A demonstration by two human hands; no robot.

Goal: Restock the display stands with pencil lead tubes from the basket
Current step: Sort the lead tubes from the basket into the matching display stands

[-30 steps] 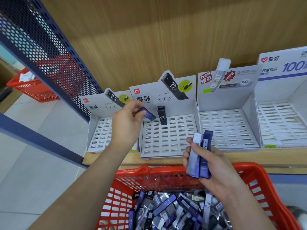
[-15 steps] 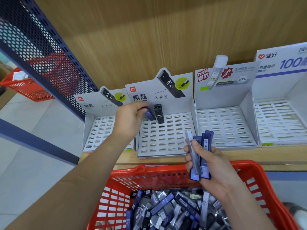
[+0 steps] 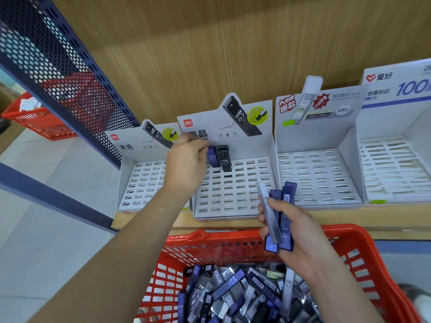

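While the red basket (image 3: 363, 238) is sitting full, at the second display stand (image 3: 233, 197) the left hand (image 3: 184, 164) is pinching a blue tube (image 3: 211, 157) upright in its fingers, just left of the black tube (image 3: 224, 159) — the right hand (image 3: 300, 234) is gripping spare tubes (image 3: 288, 199)

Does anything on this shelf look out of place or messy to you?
Mildly: the left hand holds a blue plastic lead tube beside the lone black lead tube in a white cardboard stand that pictures black tubes. Nothing looks spilled or damaged.
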